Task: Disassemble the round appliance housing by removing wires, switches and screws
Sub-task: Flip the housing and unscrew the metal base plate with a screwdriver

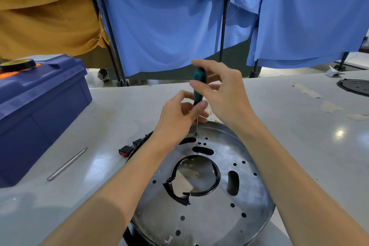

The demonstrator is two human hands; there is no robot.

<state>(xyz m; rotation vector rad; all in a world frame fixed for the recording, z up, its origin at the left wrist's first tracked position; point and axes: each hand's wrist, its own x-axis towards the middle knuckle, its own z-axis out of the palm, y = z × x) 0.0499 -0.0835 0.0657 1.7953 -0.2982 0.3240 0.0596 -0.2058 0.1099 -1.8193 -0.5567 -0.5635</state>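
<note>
Round metal housing (209, 215) is sitting flat on the grey table (299, 136), shiny, full of holes, black ring in the middle. Green screwdriver (198, 86) is standing upright on its far side, with the left hand (175, 118) pinching the lower handle and the right hand (223, 96) gripping the top. Switches (126, 150) are lying just beside it, blue curtains (169, 26) hanging behind.

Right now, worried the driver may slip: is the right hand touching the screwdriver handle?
Touching. Head view: the right hand pinches the green screwdriver handle with thumb and fingertips.
</note>
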